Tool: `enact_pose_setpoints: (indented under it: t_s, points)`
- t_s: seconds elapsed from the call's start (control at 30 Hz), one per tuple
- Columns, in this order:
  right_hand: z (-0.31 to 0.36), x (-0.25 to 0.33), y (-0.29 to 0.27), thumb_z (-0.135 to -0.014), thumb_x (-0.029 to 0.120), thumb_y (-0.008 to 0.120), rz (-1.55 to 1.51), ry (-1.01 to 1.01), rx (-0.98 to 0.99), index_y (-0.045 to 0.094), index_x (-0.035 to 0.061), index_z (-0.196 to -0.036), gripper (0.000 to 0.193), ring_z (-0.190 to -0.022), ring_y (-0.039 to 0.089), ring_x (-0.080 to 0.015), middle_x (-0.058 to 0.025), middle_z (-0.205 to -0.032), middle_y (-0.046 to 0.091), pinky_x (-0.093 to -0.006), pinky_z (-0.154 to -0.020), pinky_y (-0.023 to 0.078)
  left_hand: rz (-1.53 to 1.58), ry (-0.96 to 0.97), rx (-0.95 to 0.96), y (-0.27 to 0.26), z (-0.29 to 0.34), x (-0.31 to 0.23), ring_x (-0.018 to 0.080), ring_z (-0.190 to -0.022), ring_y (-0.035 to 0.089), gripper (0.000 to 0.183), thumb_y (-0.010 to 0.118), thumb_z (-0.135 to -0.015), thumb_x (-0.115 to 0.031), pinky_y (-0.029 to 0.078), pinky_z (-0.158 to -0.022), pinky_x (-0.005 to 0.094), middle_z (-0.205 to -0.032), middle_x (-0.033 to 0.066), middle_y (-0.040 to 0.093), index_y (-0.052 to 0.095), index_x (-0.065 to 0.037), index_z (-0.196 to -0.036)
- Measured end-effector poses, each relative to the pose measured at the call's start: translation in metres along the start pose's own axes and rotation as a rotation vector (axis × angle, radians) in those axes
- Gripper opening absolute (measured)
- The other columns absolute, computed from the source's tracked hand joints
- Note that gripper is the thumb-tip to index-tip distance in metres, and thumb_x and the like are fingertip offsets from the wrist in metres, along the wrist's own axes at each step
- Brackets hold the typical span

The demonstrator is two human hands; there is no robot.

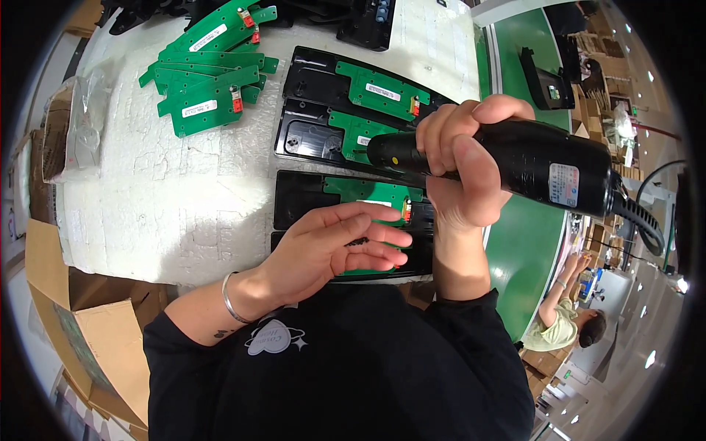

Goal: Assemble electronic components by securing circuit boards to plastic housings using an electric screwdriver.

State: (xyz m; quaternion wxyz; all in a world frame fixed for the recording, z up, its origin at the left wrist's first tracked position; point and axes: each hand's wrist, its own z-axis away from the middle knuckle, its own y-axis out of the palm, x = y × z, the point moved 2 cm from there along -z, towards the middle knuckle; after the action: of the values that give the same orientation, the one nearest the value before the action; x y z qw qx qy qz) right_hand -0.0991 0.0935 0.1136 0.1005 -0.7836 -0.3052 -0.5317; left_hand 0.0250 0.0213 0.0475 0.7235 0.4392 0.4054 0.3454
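My right hand (471, 154) is wrapped round a black corded electric screwdriver (540, 158) lying nearly level. Its narrow tip points left at a green circuit board (346, 132) seated in the second black plastic housing (305, 132). My left hand (331, 242) is cupped with fingers loosely curled, and a few tiny dark pieces that look like screws (357, 241) rest in it. Beneath that hand lies a third black housing (294, 198) with its own green board (346, 189). Beyond the screwdriver is another housing (312, 73) holding a board (379, 90). A lower housing is mostly hidden by my left hand.
A pile of loose green boards (198, 106) lies on the white foam-like work surface (169, 198). Black parts (368, 26) stand at the far edge. An open cardboard box (110, 331) is at the lower left. Right of me runs a green surface (526, 242); another person (562, 323) works beyond it.
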Motion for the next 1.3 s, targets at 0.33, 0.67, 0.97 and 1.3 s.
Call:
enact_pose_setpoints:
  t_s: [0.33, 0.67, 0.97, 1.3]
  points:
    - [-0.007, -0.013, 0.002, -0.064, -0.01, 0.053, 0.03, -0.041, 0.144, 0.042, -0.0031, -0.085, 0.024, -0.049, 0.048, -0.0084, -0.0069, -0.061, 0.051, -0.0196, -0.045, 0.039, -0.085, 0.07, -0.008, -0.018, -0.001, -0.005, 0.0144, -0.078, 0.06, 0.016, 0.049, -0.088, -0.015, 0.048, -0.068, 0.0225, -0.087, 0.0107, 0.061, 0.052, -0.001, -0.095]
    - [-0.004, 0.013, 0.011, -0.066, -0.004, 0.044, 0.02, -0.048, 0.047, 0.04, 0.0039, -0.095, 0.031, -0.046, 0.038, -0.0103, -0.0009, -0.056, 0.04, -0.0245, -0.049, 0.035, 0.059, 0.195, -0.132, -0.021, 0.001, -0.011, 0.0129, -0.077, 0.059, 0.021, 0.054, -0.084, -0.008, 0.049, -0.07, 0.0221, -0.089, 0.0092, 0.061, 0.055, 0.0, -0.104]
    - [0.004, 0.078, -0.01, -0.065, 0.008, 0.053, -0.187, -0.116, 0.306, 0.044, 0.0097, -0.093, 0.029, -0.049, 0.048, -0.005, 0.006, -0.055, 0.048, -0.017, -0.052, 0.041, 0.253, 0.188, -0.097, -0.016, -0.011, -0.007, 0.012, -0.081, 0.058, 0.019, 0.053, -0.085, -0.009, 0.049, -0.071, 0.0211, -0.091, 0.0075, 0.06, 0.055, -0.001, -0.102]
    - [0.003, 0.07, -0.011, -0.065, 0.004, 0.052, -0.199, -0.139, 0.346, 0.044, 0.0088, -0.098, 0.034, -0.048, 0.046, -0.0047, 0.0064, -0.054, 0.047, -0.0178, -0.05, 0.039, 0.325, 0.115, 0.109, -0.009, -0.015, -0.004, 0.0142, -0.086, 0.057, 0.027, 0.052, -0.087, -0.022, 0.048, -0.075, 0.0237, -0.094, 0.0083, 0.057, 0.053, 0.0, -0.102]
